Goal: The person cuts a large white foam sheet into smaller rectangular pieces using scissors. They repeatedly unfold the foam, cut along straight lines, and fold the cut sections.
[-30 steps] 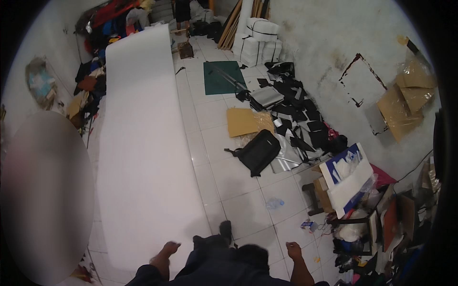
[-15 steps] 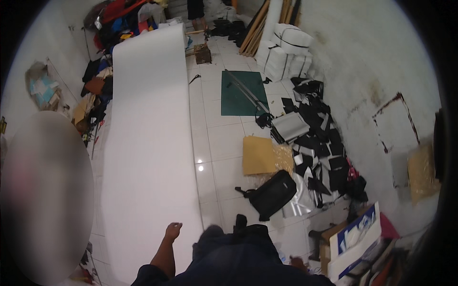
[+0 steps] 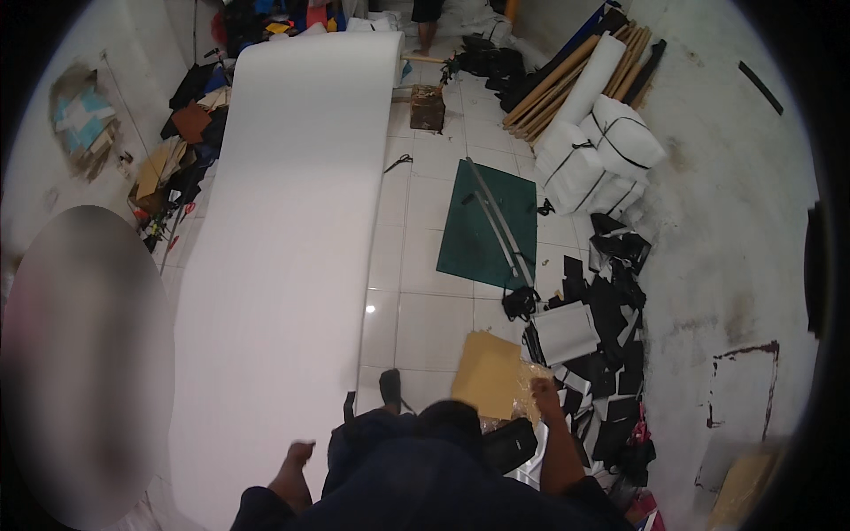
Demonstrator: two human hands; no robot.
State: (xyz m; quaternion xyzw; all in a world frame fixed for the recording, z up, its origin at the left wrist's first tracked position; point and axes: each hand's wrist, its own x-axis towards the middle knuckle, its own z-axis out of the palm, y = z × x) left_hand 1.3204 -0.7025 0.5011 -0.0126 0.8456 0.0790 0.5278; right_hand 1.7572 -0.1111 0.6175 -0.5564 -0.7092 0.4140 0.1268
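At the far left a blurred patch hides whatever stands there. Just right of it, a long white sheet (image 3: 283,265) lies flat on the tiled floor (image 3: 425,327), its long axis running from the person's feet away up the room, the far end curling up near a heap of coloured scraps (image 3: 190,124) and leaning slightly to the right. The left hand (image 3: 297,456) sits at the sheet's near right corner, fingers curled together on or at its edge; whether it truly grips the sheet cannot be told. A dark shoe (image 3: 390,387) shows on the tiles just right of the sheet's edge. Further up, a small brown box (image 3: 427,108) stands on the floor. To the right a green mat (image 3: 487,226) lies flat, its long side also pointing up the room, with a metal ruler (image 3: 498,221) laid along it. Below it lies a tan board (image 3: 491,376). The right hand (image 3: 543,394) hangs over that board's right edge, fingers loosely bent, and it is unclear whether it holds anything. Right of it spreads a pile of black pieces (image 3: 611,336), and above that stand white bundles (image 3: 602,150) and rolls (image 3: 575,71) by the wall.
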